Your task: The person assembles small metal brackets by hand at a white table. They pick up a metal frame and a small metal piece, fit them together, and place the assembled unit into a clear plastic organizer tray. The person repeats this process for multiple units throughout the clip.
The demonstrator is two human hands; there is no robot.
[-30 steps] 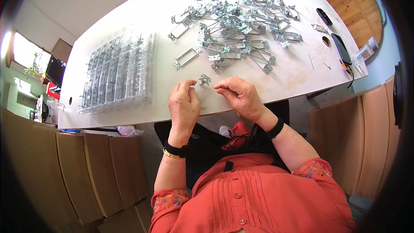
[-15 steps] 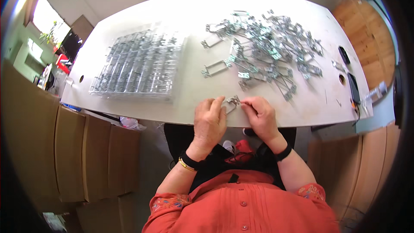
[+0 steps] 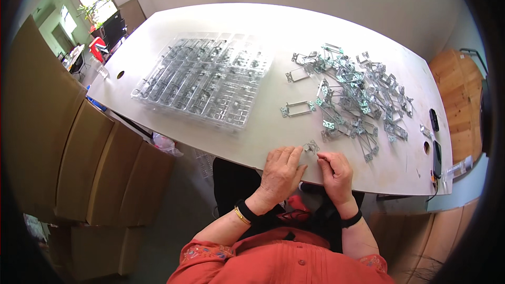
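My left hand (image 3: 281, 173) is at the front edge of the table, its fingers closed around a small metal bracket (image 3: 311, 148). Only the bracket's end with holed plates shows past the fingertips; the hand covers the rest. Just right of it, my right hand (image 3: 336, 173) is curled, thumb and forefinger pinched together close to the bracket. Whether a small part sits in that pinch is too small to see. Beyond the hands, to the right, lies a tangled pile of similar metal brackets (image 3: 344, 92). One rectangular bracket (image 3: 298, 109) rests apart at the pile's left side.
A clear plastic compartment tray (image 3: 244, 126) holding rows of metal parts lies on the left of the white table (image 3: 210, 150). A phone (image 3: 437, 159), a black object (image 3: 433, 120) and a cable hole (image 3: 426, 148) are at the right edge. Cardboard boxes (image 3: 92, 152) stand at the left.
The view has shifted, so the table appears lower and further right. My right hand has come slightly away from the bracket, which stays at my left fingertips.
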